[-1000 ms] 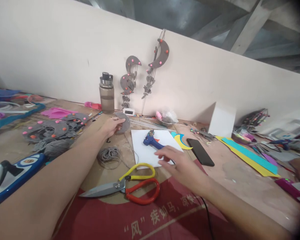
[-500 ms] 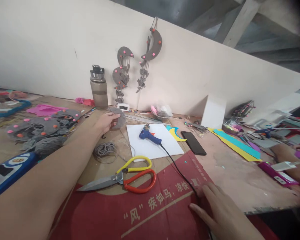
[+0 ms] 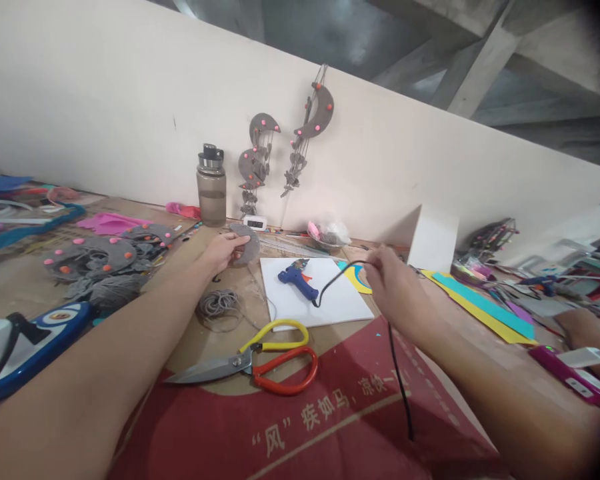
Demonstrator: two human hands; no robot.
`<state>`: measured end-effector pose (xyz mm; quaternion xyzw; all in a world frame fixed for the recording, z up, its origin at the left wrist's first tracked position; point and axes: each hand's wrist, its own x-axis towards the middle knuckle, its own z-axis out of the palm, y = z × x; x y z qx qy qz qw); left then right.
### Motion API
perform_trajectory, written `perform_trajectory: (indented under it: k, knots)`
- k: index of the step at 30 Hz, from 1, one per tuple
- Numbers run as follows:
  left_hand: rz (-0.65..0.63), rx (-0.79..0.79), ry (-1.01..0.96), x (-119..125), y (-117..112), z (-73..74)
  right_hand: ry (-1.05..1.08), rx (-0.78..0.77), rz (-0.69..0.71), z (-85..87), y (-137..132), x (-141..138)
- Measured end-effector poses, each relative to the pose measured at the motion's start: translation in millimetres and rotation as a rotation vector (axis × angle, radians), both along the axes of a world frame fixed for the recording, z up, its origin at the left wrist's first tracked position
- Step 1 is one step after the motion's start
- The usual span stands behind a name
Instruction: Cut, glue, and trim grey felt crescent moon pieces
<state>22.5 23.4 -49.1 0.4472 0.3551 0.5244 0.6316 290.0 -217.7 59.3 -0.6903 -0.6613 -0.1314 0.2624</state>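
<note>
Between the fingers and thumb of my left hand [image 3: 225, 252] is a grey felt piece [image 3: 249, 244], rounded in outline. My right hand [image 3: 391, 280] pinches the black cord [image 3: 399, 373] and lifts a loop of it above the cardboard. That cord runs to a blue glue gun [image 3: 300, 279], which lies on a white board [image 3: 333, 312]. Nearer to me, scissors [image 3: 250, 360] with one yellow and one red handle rest on the red-printed cardboard [image 3: 340, 427]. A loose coil of grey cord [image 3: 219, 304] sits below my left hand.
A water bottle [image 3: 212, 190] stands by the wall, near hanging grey moon decorations [image 3: 320, 110]. More dotted felt pieces [image 3: 93, 257] lie at left, beside a blue-and-white object [image 3: 45, 340]. On the right are yellow and teal strips [image 3: 480, 303], a magenta power strip [image 3: 570, 377] and another person's arm [image 3: 585, 333].
My right hand has risen from the cardboard's right edge and now holds the cord up. The glue gun has turned slightly. My left hand keeps hold of the felt piece; the view has shifted.
</note>
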Motion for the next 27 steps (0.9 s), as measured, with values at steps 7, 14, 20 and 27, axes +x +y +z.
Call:
perform_trajectory:
  k: [7, 14, 20, 27]
  knots:
    - [0.023, 0.058, 0.038, 1, 2, -2.6, -0.045, -0.501, 0.318, -8.8, 82, -17]
    - [0.025, 0.05, 0.093, 0, 4, -4.0, -0.02, -0.275, 0.609, 7.9, 85, -92]
    - [0.063, 0.021, 0.086, -1, 4, -4.1, -0.382, -0.596, 1.053, -14.2, 29, -112]
    - [0.073, 0.037, 0.039, -2, -2, -2.6, -0.636, -0.509, 1.154, -23.0, 3, -100]
